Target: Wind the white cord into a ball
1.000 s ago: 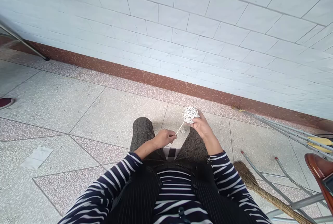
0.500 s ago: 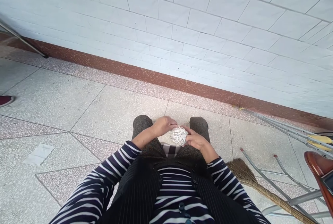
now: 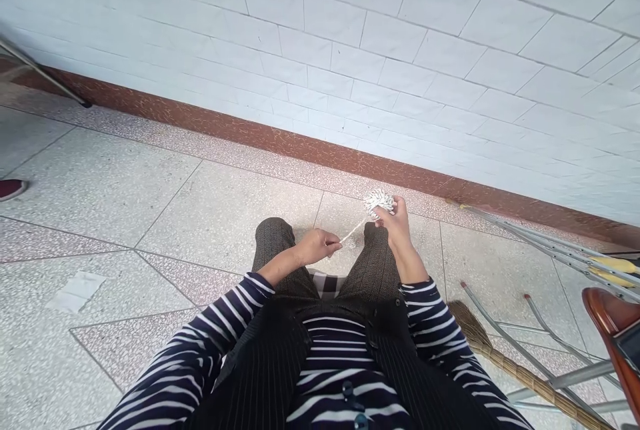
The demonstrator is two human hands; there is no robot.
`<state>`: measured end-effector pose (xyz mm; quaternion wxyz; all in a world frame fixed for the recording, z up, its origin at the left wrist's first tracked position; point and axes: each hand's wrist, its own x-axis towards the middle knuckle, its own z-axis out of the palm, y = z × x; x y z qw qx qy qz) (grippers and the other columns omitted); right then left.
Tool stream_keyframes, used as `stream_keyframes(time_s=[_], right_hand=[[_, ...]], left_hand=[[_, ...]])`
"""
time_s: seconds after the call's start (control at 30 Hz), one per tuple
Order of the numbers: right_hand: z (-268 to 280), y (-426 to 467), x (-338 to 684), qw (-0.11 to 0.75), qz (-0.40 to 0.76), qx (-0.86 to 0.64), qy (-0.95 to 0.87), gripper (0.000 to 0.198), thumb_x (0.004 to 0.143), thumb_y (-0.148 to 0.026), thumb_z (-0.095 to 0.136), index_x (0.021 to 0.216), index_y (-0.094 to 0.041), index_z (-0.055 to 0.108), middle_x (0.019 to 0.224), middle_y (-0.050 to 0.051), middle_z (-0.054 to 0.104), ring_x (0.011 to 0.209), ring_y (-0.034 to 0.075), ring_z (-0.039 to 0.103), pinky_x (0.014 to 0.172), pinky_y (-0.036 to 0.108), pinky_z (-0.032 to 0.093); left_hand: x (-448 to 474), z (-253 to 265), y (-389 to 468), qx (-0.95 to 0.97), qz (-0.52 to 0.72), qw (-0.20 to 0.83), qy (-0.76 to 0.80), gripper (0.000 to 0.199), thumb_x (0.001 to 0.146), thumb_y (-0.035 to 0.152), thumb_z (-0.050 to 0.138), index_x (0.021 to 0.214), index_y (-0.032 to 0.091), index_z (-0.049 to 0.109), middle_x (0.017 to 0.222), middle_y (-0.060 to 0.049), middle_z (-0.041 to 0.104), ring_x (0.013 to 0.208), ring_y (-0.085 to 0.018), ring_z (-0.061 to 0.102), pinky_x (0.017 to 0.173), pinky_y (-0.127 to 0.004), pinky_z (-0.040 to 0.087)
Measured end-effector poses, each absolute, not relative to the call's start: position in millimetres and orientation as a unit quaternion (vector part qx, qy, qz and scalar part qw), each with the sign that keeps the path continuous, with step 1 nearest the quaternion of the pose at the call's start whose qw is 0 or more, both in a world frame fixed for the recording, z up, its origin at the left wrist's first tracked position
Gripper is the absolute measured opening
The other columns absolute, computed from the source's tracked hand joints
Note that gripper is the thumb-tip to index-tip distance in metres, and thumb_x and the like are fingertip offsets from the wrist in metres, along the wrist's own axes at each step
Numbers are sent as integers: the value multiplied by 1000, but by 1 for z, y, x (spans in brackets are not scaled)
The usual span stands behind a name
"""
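Since half a second ago, the right hand (image 3: 397, 222) has moved away from the left hand (image 3: 320, 245) and farther out toward the wall, carrying the ball of white cord (image 3: 377, 202) with it, so a strand that was bunched between them is now drawn out. Across the top of my head view I have the pale tiled wall (image 3: 375, 43); below its red-brown skirting (image 3: 250, 127) spreads the speckled floor (image 3: 135, 197). Nearest me are the striped sleeves (image 3: 225, 310) and dark patterned trousers (image 3: 370, 263), knees apart. To the right I see metal poles with yellow parts (image 3: 613, 275), a straw broom (image 3: 525, 373) and a metal frame with red tips (image 3: 480, 308). On the left lies a white paper (image 3: 80, 291), with a dark red shoe (image 3: 11, 189) at the picture's edge. The ball sits just beyond the right knee, held off the floor: I make out the right thumb across its near side and the other fingers curled about its right side. Smallest, the cord strand (image 3: 354, 230) runs down to the left hand, whose thumb and forefinger pinch it.
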<state>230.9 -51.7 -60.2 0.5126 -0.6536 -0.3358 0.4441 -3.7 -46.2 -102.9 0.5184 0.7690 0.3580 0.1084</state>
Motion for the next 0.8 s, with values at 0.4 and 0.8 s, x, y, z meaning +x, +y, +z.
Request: stream_keyframes(time_s=[0.4,0.8], right_hand=[[-98,-105,199,342,756,-452,-326,59,61,-19,73,118,-26,59,106,3,62,81,18,62,59,29,55],[-27,-86,219,494,709,-367,-343,65,62,-14,77,121,-32,57,131,5,60,101,24,64,67,35,60]], left_hand=[[-6,-74,-9,860,191,365,302,28,97,35,55,83,18,73,74,-4,68,75,-17,61,72,-26,41],[-14,-104,-34,758,187,490,388,39,94,40,52,68,14,66,71,-2,68,70,-14,60,72,-23,43]])
